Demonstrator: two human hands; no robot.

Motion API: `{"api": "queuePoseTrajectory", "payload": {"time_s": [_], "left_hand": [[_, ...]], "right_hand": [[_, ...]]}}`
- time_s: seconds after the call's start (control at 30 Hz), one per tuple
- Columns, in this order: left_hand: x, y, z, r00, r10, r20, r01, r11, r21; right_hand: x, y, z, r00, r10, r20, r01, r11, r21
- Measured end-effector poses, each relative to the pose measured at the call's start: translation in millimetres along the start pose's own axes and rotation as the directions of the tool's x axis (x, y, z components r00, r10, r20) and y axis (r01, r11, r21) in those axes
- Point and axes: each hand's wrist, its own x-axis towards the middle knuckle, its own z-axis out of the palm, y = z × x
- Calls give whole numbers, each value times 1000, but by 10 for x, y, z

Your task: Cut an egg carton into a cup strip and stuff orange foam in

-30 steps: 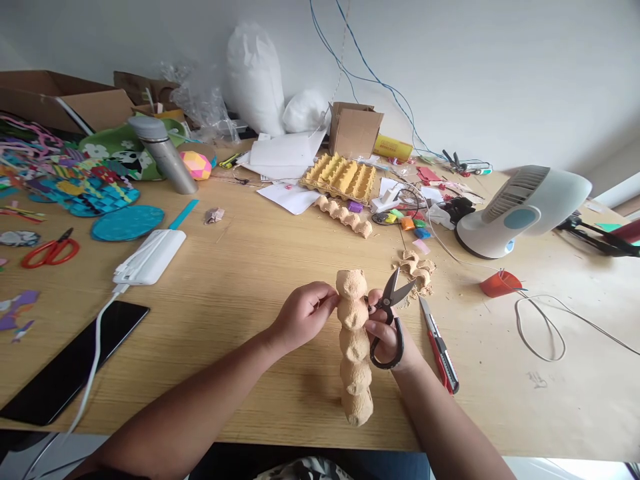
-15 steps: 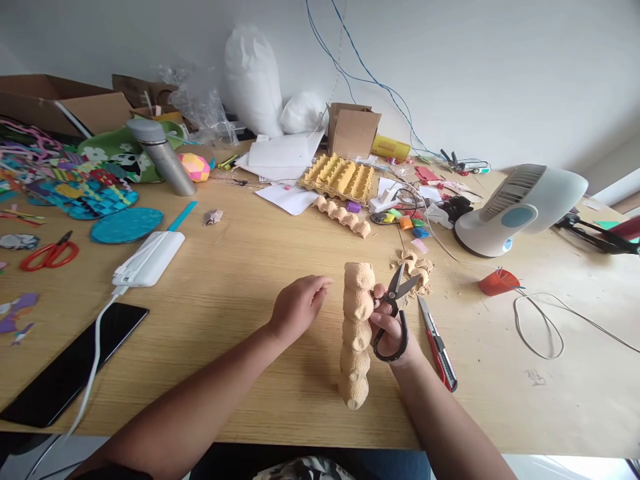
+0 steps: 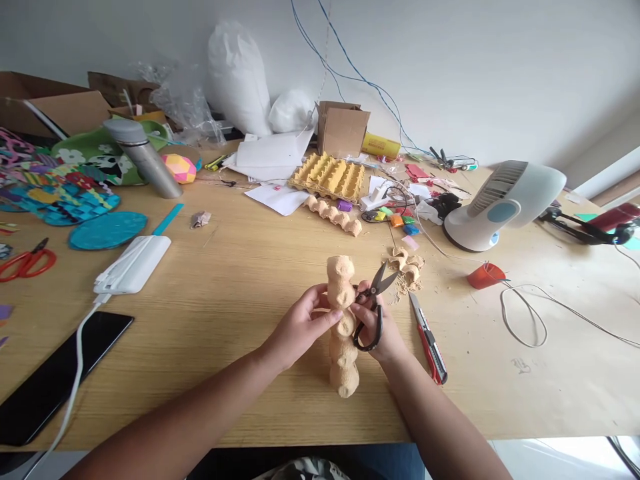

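Note:
A tan strip of egg carton cups [image 3: 344, 363] is held lengthwise in front of me, its bumps facing up. From the left side, my left hand [image 3: 305, 327] closes on it, thumb lying over the middle cup. My right hand [image 3: 383, 333] grips the strip's right edge and also carries black-handled scissors [image 3: 374, 300]. The scissor blades are spread and point away to the upper right, clear of the strip. A red-and-grey utility knife [image 3: 429, 340] lies on the table beside my right forearm, and cut carton scraps [image 3: 406, 263] lie beyond it.
Farther back are another cup strip [image 3: 333, 215] and a yellow egg tray [image 3: 327, 177]. A white fan [image 3: 503, 207] and a red cup [image 3: 486, 275] stand to the right. On the left are a power bank [image 3: 133, 263], a phone [image 3: 65, 373], red scissors [image 3: 27, 262] and a steel bottle [image 3: 145, 160].
My left hand has moved right and taken hold of the strip. The camera view has shifted slightly to the right. The scissors stay in my right hand.

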Motion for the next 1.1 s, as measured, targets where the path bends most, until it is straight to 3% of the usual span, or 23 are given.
{"api": "queuePoseTrajectory", "payload": {"time_s": [0.23,0.4,0.53,0.77,1.1], "left_hand": [[63,-26,-168,990,-62,-130,36,981,-193],[83,-21,-326,994,-83,-74,61,965,-257],[53,-42,-336,997,-77,-15,72,972,-224],[10,-29,-334,997,-76,18,78,979,-188],[-44,-119,-362,981,-96,168,127,975,-184]], "right_hand": [[30,59,-65,993,-101,58,117,906,-406],[73,8,-176,992,-117,38,118,809,-576],[20,-23,-158,983,-146,109,181,715,-676],[-66,-47,-112,967,-238,96,232,653,-721],[-161,-154,-29,968,-204,146,245,641,-727]]}}
